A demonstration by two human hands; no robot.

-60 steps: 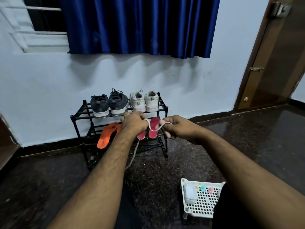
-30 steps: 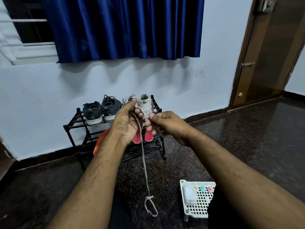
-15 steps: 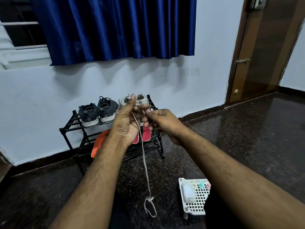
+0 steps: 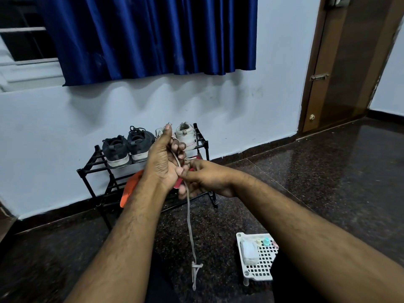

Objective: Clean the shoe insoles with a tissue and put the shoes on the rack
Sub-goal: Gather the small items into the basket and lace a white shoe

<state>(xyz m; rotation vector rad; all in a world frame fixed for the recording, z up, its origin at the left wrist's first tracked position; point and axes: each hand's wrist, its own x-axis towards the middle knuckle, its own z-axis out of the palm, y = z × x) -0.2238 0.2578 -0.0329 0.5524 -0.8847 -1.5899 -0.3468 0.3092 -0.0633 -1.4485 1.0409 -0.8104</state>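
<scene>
Before the black metal shoe rack (image 4: pixel 91 169), the left hand (image 4: pixel 162 159) grips a pale cord-like shoelace (image 4: pixel 189 221), apparently wound round its fingers, while the right hand (image 4: pixel 207 178) pinches it.

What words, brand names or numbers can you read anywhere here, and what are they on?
None can be read.
Dark shoes: no logo or label legible.
White shoes: a pinkish mark on the side, too small to read.
Orange insole: any print too blurred to read.
White basket: the small things in it show no readable text.
Door, curtain and wall: no writing visible.
</scene>
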